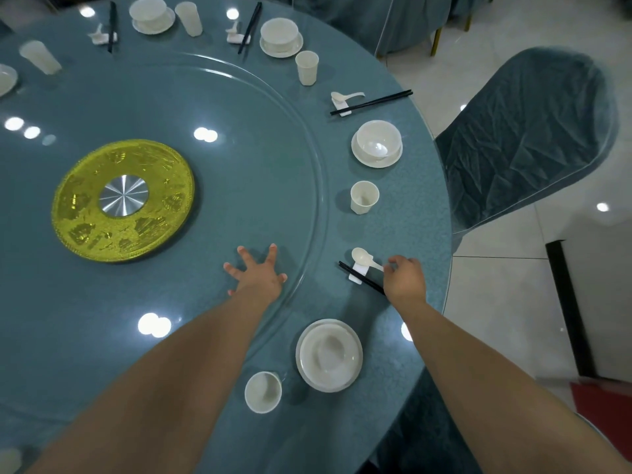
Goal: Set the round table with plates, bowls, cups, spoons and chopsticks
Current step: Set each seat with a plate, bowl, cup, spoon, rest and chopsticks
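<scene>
Two hands out over the round table [403,217].
Left hand [259,275] splayed flat on glass turntable [273,131]; right hand [403,278] pinches spoon [364,258] handle, spoon on white rest [358,272] beside chopsticks [362,278].

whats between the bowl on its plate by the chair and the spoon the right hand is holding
One white cup, standing upright and alone on the table; the head view shows it.

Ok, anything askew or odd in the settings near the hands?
Only slightly. The nearest bowl sits off-centre on its plate, unlike the setting beyond. The spoon by the right hand lies on the rest with the hand's grip on its handle. Nothing spilled or broken.
</scene>
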A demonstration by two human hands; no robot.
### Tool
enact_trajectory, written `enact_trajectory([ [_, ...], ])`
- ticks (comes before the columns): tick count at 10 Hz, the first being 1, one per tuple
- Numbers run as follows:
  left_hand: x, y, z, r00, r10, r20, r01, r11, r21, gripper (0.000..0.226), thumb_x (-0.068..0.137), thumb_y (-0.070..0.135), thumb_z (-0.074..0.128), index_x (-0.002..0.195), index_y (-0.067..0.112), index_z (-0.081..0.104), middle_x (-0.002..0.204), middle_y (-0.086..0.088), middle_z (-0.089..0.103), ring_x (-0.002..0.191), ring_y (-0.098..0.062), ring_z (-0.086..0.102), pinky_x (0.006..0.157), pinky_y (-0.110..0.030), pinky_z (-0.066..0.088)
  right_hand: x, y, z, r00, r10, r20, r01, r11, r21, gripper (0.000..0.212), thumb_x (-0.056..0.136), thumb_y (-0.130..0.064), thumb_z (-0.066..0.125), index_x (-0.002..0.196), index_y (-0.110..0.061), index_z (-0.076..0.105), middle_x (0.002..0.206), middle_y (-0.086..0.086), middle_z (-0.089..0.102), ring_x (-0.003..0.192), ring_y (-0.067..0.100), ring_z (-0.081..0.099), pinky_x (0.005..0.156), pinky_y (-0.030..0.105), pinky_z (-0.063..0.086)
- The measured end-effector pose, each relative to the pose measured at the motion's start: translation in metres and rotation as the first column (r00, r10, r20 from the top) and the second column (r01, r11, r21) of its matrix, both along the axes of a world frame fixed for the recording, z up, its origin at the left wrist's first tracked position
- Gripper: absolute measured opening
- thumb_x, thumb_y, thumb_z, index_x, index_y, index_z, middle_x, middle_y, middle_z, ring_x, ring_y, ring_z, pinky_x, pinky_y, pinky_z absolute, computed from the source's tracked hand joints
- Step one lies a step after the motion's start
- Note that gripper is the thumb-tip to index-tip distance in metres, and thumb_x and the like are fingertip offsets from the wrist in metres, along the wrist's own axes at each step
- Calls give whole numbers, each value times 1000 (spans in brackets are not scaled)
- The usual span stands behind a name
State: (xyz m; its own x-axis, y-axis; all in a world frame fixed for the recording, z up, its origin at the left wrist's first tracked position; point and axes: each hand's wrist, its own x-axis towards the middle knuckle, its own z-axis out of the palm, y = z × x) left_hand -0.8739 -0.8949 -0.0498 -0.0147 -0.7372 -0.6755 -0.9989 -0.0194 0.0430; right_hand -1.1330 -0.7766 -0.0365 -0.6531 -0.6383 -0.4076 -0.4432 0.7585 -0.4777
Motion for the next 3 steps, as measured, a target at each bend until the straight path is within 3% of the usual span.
enact_trajectory([
  [1, 4, 1, 9, 999, -52, -12, 52, 999, 16, 70, 95, 52, 45, 149, 48, 0, 156, -22, -23, 147, -44, -10, 111, -69, 14, 8, 5, 12, 1000, 8, -14, -9, 1000, -25, 27, 98, -21, 49, 120, -10, 62, 123, 14, 49, 98, 30, 59, 93, 37, 47],
  [2, 18, 1, 26, 992, -110, -62, 108, 994, -28, 63, 98, 49, 40, 153, 37, 13, 161, -19, 2, 149, -36, -5, 115, -62, 14, 18, 10, 29, 999, 40, -18, -41, 998, -43, 24, 98, -20, 48, 109, -7, 65, 112, 17, 58, 94, 31, 59, 82, 33, 44],
  [3, 34, 9, 46, 976, -99, -196, 87, 994, -70, 60, 102, 39, 39, 154, 18, 21, 156, -13, 30, 148, -27, 16, 120, -45, 16, 34, 15, 49, 996, 85, 1, -85, 995, -48, 24, 98, -21, 48, 100, -4, 66, 100, 18, 66, 92, 33, 60, 76, 33, 43],
])
